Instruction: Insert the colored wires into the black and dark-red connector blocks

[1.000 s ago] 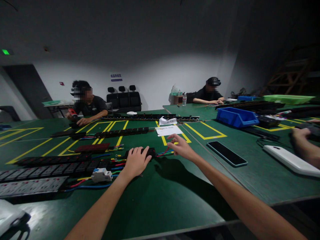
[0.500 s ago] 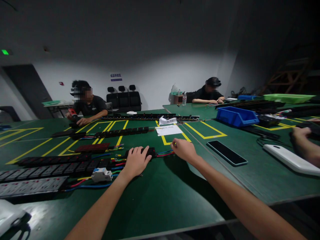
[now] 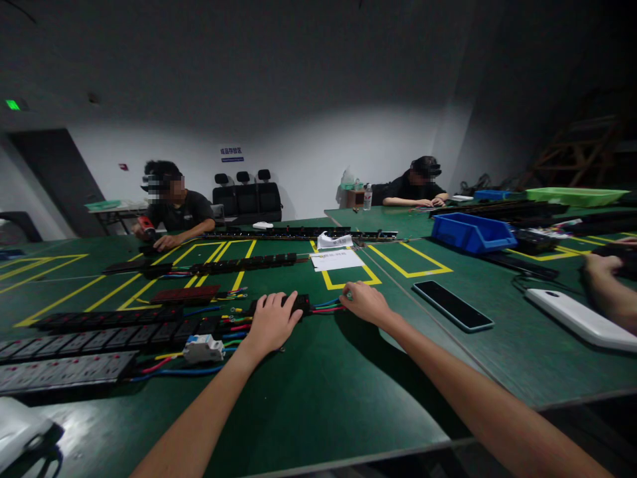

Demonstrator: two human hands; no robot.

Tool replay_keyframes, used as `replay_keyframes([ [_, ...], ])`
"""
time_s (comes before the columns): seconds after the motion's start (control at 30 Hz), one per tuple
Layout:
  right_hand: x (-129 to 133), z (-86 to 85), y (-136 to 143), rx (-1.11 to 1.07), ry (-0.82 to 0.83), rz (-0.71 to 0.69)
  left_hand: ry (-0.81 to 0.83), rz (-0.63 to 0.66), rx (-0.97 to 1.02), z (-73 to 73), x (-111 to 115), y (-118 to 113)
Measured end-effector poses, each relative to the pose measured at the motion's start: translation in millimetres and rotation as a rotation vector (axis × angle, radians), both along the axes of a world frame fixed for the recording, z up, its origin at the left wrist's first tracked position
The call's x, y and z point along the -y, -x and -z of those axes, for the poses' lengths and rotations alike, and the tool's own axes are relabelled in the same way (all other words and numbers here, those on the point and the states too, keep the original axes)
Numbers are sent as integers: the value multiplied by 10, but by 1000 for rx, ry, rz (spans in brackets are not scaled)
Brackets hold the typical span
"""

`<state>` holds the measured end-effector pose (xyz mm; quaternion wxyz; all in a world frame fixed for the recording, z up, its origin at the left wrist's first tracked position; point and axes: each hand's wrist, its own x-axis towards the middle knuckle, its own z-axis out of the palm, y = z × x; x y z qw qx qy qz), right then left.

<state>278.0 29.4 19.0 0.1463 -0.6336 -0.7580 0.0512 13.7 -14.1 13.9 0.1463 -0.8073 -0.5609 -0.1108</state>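
Note:
My left hand [image 3: 275, 322] lies over a small black block-shaped part [image 3: 301, 303], fingers curled across its top and gripping it against the table. Red, green and blue wires [image 3: 326, 309] run out of the block's right end. Their far ends go into the closed fingers of my right hand [image 3: 365, 302], which hides the tips. Left of my left hand lie black socket strips [image 3: 164, 332] with coloured leads, some ending in ring terminals. A grey-white circuit breaker [image 3: 203, 348] sits among those leads.
A phone [image 3: 452, 305] and a white power bank [image 3: 577, 315] lie on the right. Beyond them stands a blue bin [image 3: 472, 232]. White paper [image 3: 337, 259] lies ahead. One co-worker [image 3: 174, 206] holds a red drill; another [image 3: 418, 186] sits farther right. Another person's hand [image 3: 610, 272] shows at right.
My right hand has shifted very slightly down at the wire ends, its fingers still closed. My left hand stays on the black block.

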Motion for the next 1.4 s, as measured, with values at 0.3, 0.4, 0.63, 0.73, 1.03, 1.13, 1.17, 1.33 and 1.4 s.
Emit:
replay_keyframes([
  [0.3,-8,100,96,-254,-295,-83,-17,9,13,23,-8,10],
  [0.4,47,110,151,-304,-376,-120,-20,12,13,16,0,9],
  [0.63,192,90,288,-338,-396,-237,-38,14,3,19,11,-2],
  [0.73,287,66,383,-308,-384,-349,-54,16,-3,48,-5,12],
  [1.03,378,28,489,-161,-360,-387,-59,25,-5,58,-6,19],
  [1.13,283,31,391,-211,-386,-199,-46,13,2,33,4,5],
  [1.17,249,30,351,-230,-386,-130,-41,11,5,25,6,2],
  [1.33,115,-2,152,-143,-349,1,-5,11,15,-2,9,1],
  [1.4,76,-8,98,-84,-290,47,2,8,11,-8,9,2],
])
